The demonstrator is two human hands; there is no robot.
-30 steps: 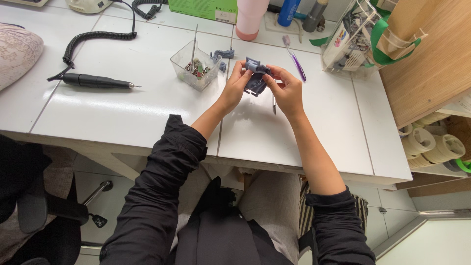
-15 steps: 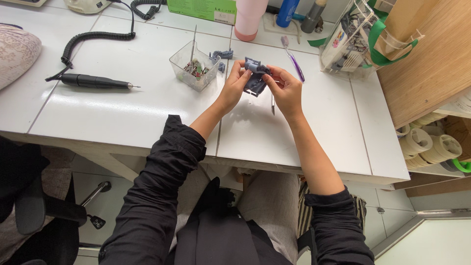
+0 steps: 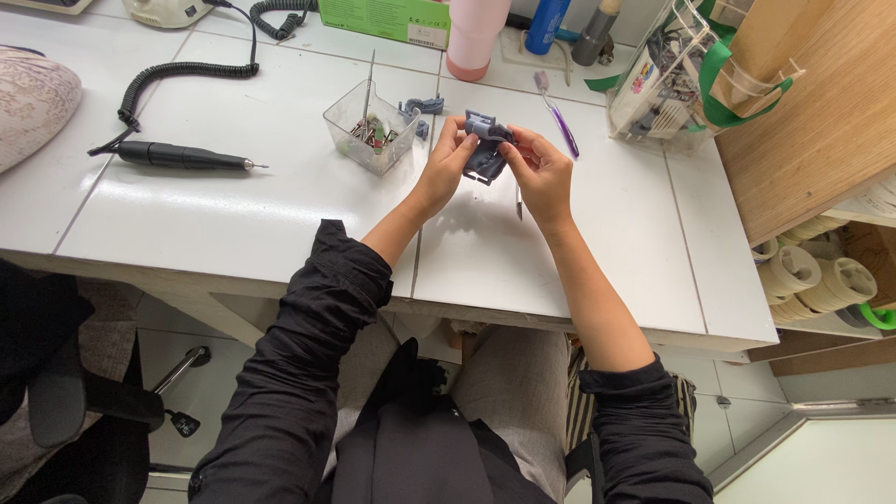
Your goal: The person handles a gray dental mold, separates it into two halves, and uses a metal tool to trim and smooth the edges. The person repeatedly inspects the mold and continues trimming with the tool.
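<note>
- Head view looks down on a seated person in black sleeves, both forearms stretched out over a white surface [image 3: 233, 215].
- Left hand [image 3: 446, 168] has its grip closed on the near left side of a small grey-blue plastic part [image 3: 485, 154], fingertips curled up to its top edge.
- Right hand [image 3: 541, 168] grasps the same part from the right, thumb and forefinger pinching its upper corner.
- That part is held up between the two hands, just above the surface, near the far middle of it; whether it touches the surface I cannot tell.
- Just left of the hands stands a clear square tub [image 3: 369, 126] with small bits inside and a thin rod sticking up from it.
- Another small grey-blue piece [image 3: 425, 105] lies just behind the tub.
- A purple-handled brush [image 3: 558, 117] lies on the surface just beyond the right hand.
- A black handpiece tool [image 3: 182, 157] rests well to the left, its coiled black cord [image 3: 177, 79] running toward the far edge.
- Along the far edge stand a green box [image 3: 383, 19] and a pink tumbler [image 3: 474, 37].
- A clear organiser with green straps [image 3: 672, 84] sits at the right, beside a wooden panel [image 3: 821, 103].
</note>
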